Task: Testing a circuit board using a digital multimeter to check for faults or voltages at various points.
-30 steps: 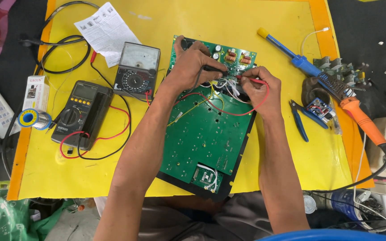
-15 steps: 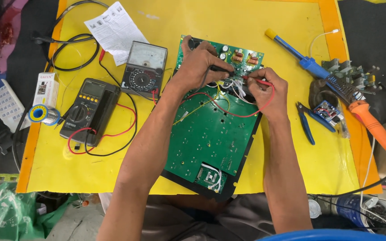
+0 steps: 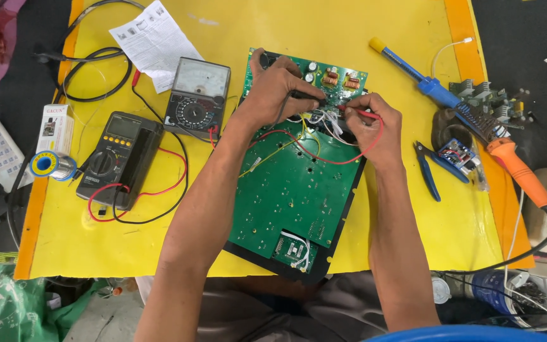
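A large green circuit board [image 3: 289, 190] lies on the yellow mat [image 3: 406, 228] in front of me. My left hand [image 3: 276, 85] rests on the board's top part and grips a black test probe [image 3: 305, 96]. My right hand [image 3: 371, 126] pinches a red test probe [image 3: 357, 112], whose red lead loops across the board. Both probe tips meet near a bundle of white wires [image 3: 327, 120] below the copper coils. An analogue meter [image 3: 197, 95] with a black dial stands left of the board.
A dark digital multimeter [image 3: 118, 158] with red and black leads lies at the left, beside a solder spool [image 3: 49, 164]. A paper sheet [image 3: 153, 41] is at the top. Right of the board lie a blue desoldering pump [image 3: 413, 73], blue cutters [image 3: 428, 174] and an orange soldering iron [image 3: 517, 168].
Both hands stay on the board with their probes; only the camera view has shifted slightly.
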